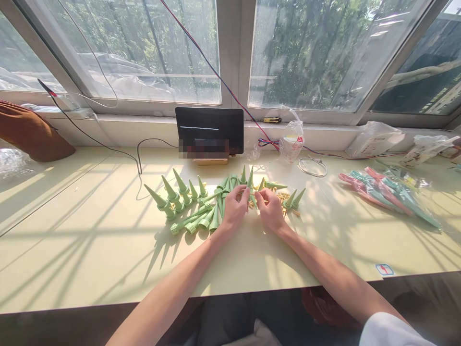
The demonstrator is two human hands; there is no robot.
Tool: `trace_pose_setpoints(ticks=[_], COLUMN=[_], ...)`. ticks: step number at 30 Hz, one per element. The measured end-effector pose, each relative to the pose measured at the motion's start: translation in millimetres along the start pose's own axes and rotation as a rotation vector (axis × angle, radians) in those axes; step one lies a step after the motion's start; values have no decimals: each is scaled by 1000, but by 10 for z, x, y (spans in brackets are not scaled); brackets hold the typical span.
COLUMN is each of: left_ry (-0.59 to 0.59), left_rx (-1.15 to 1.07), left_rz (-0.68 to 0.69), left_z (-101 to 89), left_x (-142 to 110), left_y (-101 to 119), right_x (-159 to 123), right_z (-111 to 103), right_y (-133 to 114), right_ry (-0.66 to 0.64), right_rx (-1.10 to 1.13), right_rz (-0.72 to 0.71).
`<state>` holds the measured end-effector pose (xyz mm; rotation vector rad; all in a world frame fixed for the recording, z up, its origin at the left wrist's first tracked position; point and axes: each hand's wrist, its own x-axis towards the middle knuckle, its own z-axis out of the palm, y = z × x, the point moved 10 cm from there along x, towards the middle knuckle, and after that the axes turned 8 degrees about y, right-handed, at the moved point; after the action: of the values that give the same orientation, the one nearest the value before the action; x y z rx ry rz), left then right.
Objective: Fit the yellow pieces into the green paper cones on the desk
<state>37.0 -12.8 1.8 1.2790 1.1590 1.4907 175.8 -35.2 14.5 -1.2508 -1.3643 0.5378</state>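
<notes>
My left hand (pixel 236 206) is closed around a green plastic spike (pixel 250 177), whose pointed end stands up past the fingertips. Close beside it, my right hand (pixel 268 206) has its thumb and fingers pinched together; whatever lies in the pinch is too small to make out. Left of my hands, several green spikes (pixel 172 188) stand point up on the table. Nearer me, more long green cone pieces (pixel 194 224) lie in a fanned heap. Small tan pieces (pixel 286 198) are scattered behind and beside my right hand, partly hidden by it. A pair of upright spikes (pixel 298 198) stands to its right.
A tablet (pixel 211 130) leans on a stand at the back, its black cable (pixel 158 140) running left. Behind to the right are a plastic bag with a cup (pixel 292 139) and a coiled white cable (pixel 312 166). Bagged pink and green tools (pixel 389 190) lie at the right.
</notes>
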Motion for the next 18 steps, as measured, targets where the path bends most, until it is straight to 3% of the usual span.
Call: trace_pose_setpoints(ticks=[9, 18], left_ry=[-5, 115], left_rx=[21, 53], left_rz=[-3, -6], left_z=[3, -130], left_x=[-11, 29], left_y=[12, 96], right_x=[-3, -18], right_z=[0, 14], right_y=[2, -59], right_ry=[5, -1], right_rx=[-36, -15], right_rz=[-15, -38])
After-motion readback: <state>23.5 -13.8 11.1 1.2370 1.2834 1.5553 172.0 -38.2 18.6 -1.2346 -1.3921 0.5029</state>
